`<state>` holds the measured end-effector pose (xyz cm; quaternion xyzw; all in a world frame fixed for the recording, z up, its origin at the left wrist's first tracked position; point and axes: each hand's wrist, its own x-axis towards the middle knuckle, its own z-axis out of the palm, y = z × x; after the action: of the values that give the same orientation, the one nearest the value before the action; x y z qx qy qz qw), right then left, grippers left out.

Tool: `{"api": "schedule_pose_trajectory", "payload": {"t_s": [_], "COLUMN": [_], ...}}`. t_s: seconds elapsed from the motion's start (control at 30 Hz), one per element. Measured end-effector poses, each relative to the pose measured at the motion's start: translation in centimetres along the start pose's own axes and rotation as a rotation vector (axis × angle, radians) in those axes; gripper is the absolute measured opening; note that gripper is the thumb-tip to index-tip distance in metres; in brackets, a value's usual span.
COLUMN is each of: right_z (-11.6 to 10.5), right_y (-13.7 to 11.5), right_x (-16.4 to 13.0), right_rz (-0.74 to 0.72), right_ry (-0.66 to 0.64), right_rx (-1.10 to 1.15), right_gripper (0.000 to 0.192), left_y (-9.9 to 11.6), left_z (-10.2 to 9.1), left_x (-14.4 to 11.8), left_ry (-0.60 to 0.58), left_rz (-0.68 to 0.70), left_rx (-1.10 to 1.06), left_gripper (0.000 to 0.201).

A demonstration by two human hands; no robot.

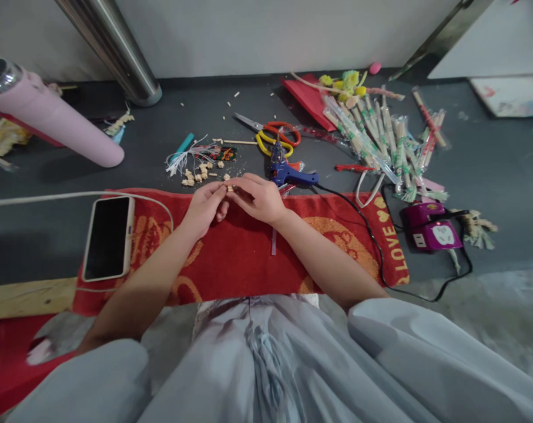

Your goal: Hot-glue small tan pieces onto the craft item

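Note:
My left hand (204,207) and my right hand (261,198) meet above a red towel (240,258), fingertips closed together. Between them is a small pale wooden piece (230,188), mostly covered by the fingers. Just beyond my left hand lie several similar pale wooden pieces (200,175) in a loose pile. A blue hot glue gun (292,175) rests on its side near my right hand, its black cord trailing right. Behind it are scissors (277,136) with orange and yellow handles. White threads (184,157) and a teal stick (182,145) lie behind the wooden pieces.
A phone (107,238) lies on the towel's left part. A pink bottle (59,117) and a steel cylinder (116,53) stand at the back left. Wrapped sticks (381,129) are heaped at the back right. A purple power adapter (431,228) sits right of the towel.

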<state>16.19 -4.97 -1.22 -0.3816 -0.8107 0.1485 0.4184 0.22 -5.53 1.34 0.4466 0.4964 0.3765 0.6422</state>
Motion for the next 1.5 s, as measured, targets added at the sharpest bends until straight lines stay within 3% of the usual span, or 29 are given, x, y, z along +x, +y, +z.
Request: {"api": "schedule_pose_trajectory", "payload": {"t_s": [1.13, 1.5], "right_z": [-0.08, -0.15], "right_y": [-0.08, -0.03], "right_x": [0.03, 0.06], "right_rz": [0.005, 0.028], "right_ry": [-0.027, -0.04], "right_rx": [-0.003, -0.001], "right_gripper": [0.034, 0.043], "left_y": [0.18, 0.01], "left_z": [0.1, 0.03], "left_x": [-0.13, -0.25], "left_ry": [-0.012, -0.087], "left_rz": [0.008, 0.042], "left_rx": [-0.028, -0.085], "left_gripper": [0.007, 0.03]}}
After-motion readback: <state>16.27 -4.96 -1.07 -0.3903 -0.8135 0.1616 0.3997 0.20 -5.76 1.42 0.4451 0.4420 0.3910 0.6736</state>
